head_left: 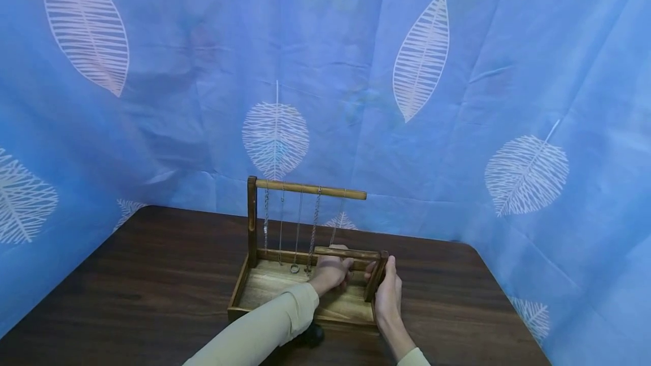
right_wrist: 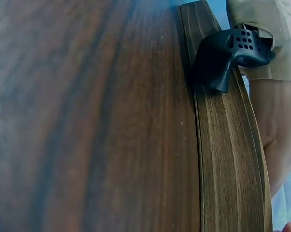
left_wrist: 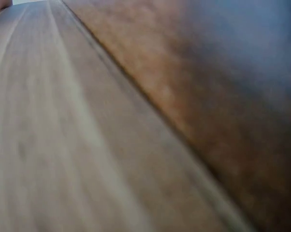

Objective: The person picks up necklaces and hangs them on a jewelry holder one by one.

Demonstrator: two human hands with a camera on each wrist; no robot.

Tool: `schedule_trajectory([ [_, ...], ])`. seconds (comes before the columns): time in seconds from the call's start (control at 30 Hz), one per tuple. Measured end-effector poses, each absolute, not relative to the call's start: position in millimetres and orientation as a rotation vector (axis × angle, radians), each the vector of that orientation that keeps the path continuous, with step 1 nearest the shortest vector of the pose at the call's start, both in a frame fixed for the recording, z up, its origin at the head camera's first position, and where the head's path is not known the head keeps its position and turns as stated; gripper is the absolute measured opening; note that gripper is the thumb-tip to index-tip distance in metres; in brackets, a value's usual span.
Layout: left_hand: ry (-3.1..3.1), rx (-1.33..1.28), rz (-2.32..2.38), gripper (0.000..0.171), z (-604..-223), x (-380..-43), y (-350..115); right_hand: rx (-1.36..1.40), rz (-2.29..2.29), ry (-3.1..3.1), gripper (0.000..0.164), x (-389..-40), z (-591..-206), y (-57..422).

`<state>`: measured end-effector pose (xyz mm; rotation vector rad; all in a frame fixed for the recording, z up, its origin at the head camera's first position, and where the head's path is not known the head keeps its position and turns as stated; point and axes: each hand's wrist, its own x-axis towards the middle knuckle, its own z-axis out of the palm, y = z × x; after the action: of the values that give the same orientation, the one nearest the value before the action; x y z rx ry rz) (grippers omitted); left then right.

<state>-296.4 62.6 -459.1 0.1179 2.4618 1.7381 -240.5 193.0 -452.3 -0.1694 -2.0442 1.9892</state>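
A wooden jewellery stand (head_left: 253, 225) has a tray base, a tall bar at the back and a shorter bar in front. Several chain necklaces (head_left: 313, 225) hang from the tall bar, one with a ring-shaped pendant (head_left: 294, 269). My left hand (head_left: 330, 271) reaches over the tray with curled fingers, partly behind the short bar (head_left: 346, 253). The rightmost necklace (head_left: 337, 222) slants down to this hand, which seems to pinch it; its lower end is hidden. With fingers on both sides of the short bar's post (head_left: 376, 277), my right hand (head_left: 389, 293) grips the stand.
The stand is on a dark wooden table (head_left: 152, 281), with a blue leaf-patterned curtain (head_left: 325, 72) behind. Close beside the tray's front wall (right_wrist: 227, 154), a black device (right_wrist: 215, 58) sits at my left wrist. Tray floor boards (left_wrist: 53, 125) fill much of the left wrist view.
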Motion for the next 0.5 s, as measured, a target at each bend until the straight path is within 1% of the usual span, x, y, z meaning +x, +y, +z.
schedule_trajectory([
  [0.1, 2.434, 0.087, 1.82, 0.03, -459.1, -297.2, 64.4, -0.161, 1.969, -2.049, 0.073, -239.4, -451.3, 193.0],
  [0.17, 2.467, 0.06, 1.802, 0.028, -458.5, -296.9, 65.0, -0.145, 1.958, -2.058, 0.074, -238.8, -451.7, 193.1],
  [0.37, 2.618, 0.029, 1.62, 0.039, -459.0, -293.9, 64.3, -0.117, 1.947, -2.064, 0.076, -239.9, -455.9, 193.9],
  [0.5, 2.783, 0.322, 1.447, 0.026, -460.9, -297.8, 61.6, -0.111, 1.969, -2.054, 0.072, -240.7, -456.4, 195.3],
])
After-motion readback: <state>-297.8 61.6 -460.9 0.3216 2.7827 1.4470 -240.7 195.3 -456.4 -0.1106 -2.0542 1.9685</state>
